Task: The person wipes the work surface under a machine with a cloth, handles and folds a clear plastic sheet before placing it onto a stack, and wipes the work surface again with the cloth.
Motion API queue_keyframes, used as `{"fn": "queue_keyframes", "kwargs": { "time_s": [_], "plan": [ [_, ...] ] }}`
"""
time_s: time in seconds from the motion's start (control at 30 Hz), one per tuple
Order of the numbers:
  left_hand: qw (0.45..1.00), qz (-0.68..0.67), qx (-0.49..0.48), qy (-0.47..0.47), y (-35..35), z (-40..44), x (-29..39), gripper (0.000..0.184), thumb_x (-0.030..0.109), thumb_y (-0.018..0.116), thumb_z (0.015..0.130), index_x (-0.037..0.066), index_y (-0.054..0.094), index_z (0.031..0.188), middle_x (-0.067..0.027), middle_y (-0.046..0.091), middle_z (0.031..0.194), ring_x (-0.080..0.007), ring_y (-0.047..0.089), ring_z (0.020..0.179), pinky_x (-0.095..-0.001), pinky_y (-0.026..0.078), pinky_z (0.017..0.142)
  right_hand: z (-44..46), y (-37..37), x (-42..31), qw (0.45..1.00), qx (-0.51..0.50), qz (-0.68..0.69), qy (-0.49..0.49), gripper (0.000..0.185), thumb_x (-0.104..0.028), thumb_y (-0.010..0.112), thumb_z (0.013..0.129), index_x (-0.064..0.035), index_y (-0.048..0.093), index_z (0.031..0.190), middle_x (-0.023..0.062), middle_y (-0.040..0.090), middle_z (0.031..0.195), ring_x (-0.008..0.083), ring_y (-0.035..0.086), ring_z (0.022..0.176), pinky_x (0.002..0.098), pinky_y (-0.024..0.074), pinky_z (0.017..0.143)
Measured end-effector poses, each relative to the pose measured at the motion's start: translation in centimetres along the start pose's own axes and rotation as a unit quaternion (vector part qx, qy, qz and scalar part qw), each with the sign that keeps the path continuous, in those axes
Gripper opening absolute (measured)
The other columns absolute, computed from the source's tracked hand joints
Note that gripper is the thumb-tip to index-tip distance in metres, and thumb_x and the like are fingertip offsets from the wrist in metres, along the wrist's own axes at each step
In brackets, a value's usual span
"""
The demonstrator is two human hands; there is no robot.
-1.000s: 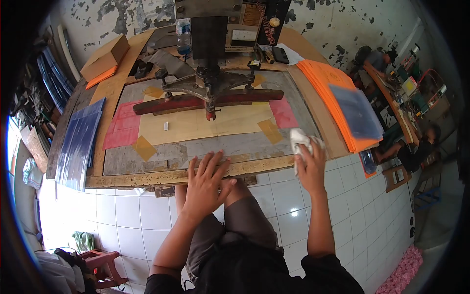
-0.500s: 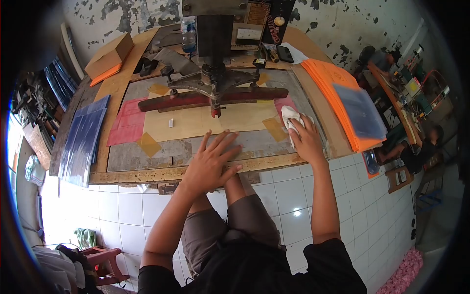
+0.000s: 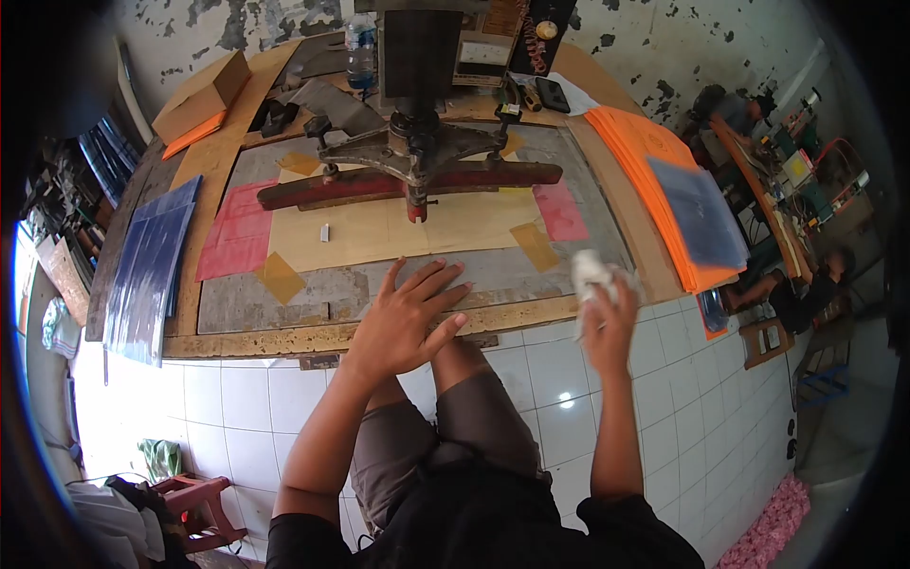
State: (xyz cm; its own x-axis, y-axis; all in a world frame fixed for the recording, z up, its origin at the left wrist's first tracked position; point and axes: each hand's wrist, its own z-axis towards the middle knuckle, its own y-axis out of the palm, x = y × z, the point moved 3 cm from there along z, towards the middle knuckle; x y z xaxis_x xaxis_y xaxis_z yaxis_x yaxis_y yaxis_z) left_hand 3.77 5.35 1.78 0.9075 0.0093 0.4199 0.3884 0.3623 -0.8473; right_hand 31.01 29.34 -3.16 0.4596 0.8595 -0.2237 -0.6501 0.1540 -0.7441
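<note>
My left hand (image 3: 400, 321) lies flat with fingers spread on the front edge of the grey plate (image 3: 365, 283). A crumpled white cloth (image 3: 590, 269) is bunched in my right hand (image 3: 611, 327), raised near the plate's front right corner and a little blurred. Across the plate lies a long beige sheet (image 3: 365, 235), with pink pieces (image 3: 561, 213) at both ends and brown tape (image 3: 535, 247) around it. A small white piece (image 3: 324, 232) sits on the sheet. Above hangs a press head with a long red-edged bar (image 3: 332, 187).
Orange folders (image 3: 633, 180) with clear plastic sleeves (image 3: 697, 213) are stacked on the right. Blue-tinted plastic sheets (image 3: 152, 266) lie at the left edge, below a cardboard box (image 3: 201, 98). A phone (image 3: 552, 95) and a water bottle (image 3: 360, 55) stand behind. Other people sit at the far right.
My right hand has drawn back with the cloth from the right pink piece towards the plate's front edge, uncovering that piece. My left hand stays in place. The view has shifted slightly.
</note>
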Motion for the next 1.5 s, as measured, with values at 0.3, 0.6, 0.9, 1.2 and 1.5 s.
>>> {"fn": "queue_keyframes", "kwargs": {
  "time_s": [0.3,0.6,0.9,1.2,1.5],
  "plan": [
    [1.000,-0.003,-0.012,-0.002,0.0,0.1,-0.1,0.052,0.044,0.046,0.112,0.016,0.066,0.151,-0.0087,0.053,0.165,-0.0328,0.041,0.158,-0.0621,0.018,0.133,-1.4,3.2,-12.9,0.979,-0.016,0.128,-0.157,0.023,-0.019,0.076,0.088,-0.0196,0.075,0.111,0.0144,0.054,0.160,0.0440,0.045,0.152,0.0652,0.0326,0.120],
    [1.000,-0.001,-0.019,0.001,-0.1,0.0,-0.3,0.051,0.042,0.043,0.112,0.017,0.066,0.151,-0.0083,0.053,0.166,-0.0300,0.041,0.159,-0.0629,0.016,0.133,-2.8,4.6,-6.4,0.985,0.041,0.041,-0.161,0.022,-0.019,0.083,0.087,-0.0218,0.072,0.105,0.0081,0.062,0.152,0.0387,0.052,0.148,0.0611,0.0356,0.120],
    [1.000,-0.004,0.011,0.007,0.5,0.0,-0.3,0.056,0.053,0.047,0.112,0.017,0.068,0.149,-0.0073,0.056,0.163,-0.0289,0.044,0.156,-0.0641,0.018,0.132,-2.2,-1.5,1.0,0.999,0.003,0.041,0.009,0.036,-0.009,0.075,0.090,-0.0115,0.074,0.127,0.0157,0.055,0.155,0.0450,0.046,0.148,0.0612,0.0348,0.121],
    [0.998,-0.054,-0.018,-0.011,-0.1,-0.1,-0.5,0.051,0.041,0.042,0.113,0.017,0.068,0.150,-0.0056,0.052,0.167,-0.0292,0.041,0.159,-0.0640,0.009,0.134,-1.3,4.7,-16.7,0.970,-0.072,0.135,-0.191,0.023,-0.022,0.081,0.088,-0.0222,0.075,0.110,0.0042,0.057,0.158,0.0355,0.046,0.153,0.0634,0.0317,0.124],
    [1.000,-0.013,0.017,0.006,0.4,-0.1,-0.5,0.052,0.049,0.046,0.113,0.017,0.072,0.144,-0.0070,0.060,0.159,-0.0283,0.047,0.155,-0.0650,0.011,0.134,-1.5,0.8,0.9,0.997,0.026,0.006,-0.079,0.032,-0.024,0.076,0.092,-0.0157,0.072,0.123,0.0118,0.057,0.156,0.0396,0.048,0.149,0.0647,0.0334,0.119]
  ]
}}
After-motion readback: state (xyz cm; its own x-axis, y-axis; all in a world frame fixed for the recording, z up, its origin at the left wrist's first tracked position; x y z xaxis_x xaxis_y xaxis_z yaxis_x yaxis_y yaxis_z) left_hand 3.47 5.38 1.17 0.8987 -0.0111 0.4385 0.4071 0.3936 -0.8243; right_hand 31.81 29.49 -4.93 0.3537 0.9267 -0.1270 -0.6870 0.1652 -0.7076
